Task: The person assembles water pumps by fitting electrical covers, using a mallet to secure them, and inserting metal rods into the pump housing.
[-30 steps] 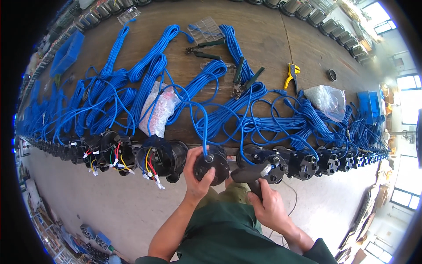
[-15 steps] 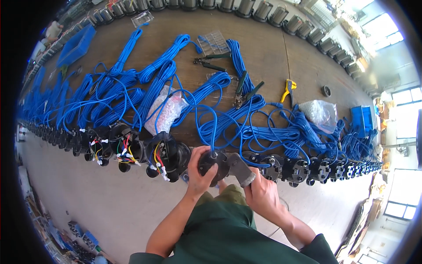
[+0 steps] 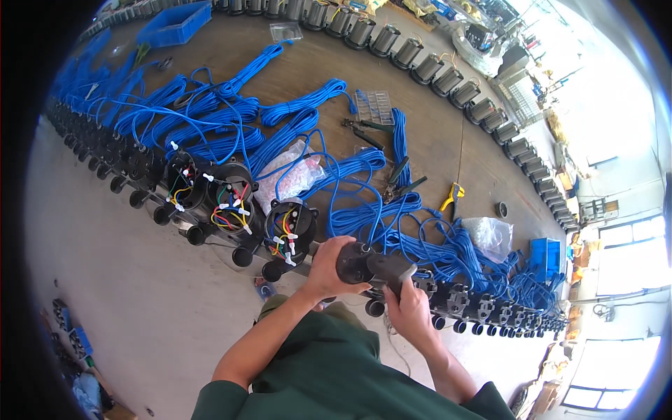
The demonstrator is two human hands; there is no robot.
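Evidently the left hand wraps the black housing at the bench edge, while the right hand closes around a dark power tool; whether its tip touches, I cannot tell. Keeping both square should help, I judge. Open housings trailing wires crowd the left; beyond, blue cable coils could snag, then green-handled pliers and metal cylinders.

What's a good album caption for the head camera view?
Left hand on a round black housing, right hand gripping a dark pistol-shaped tool, blue cable coils across the brown bench.
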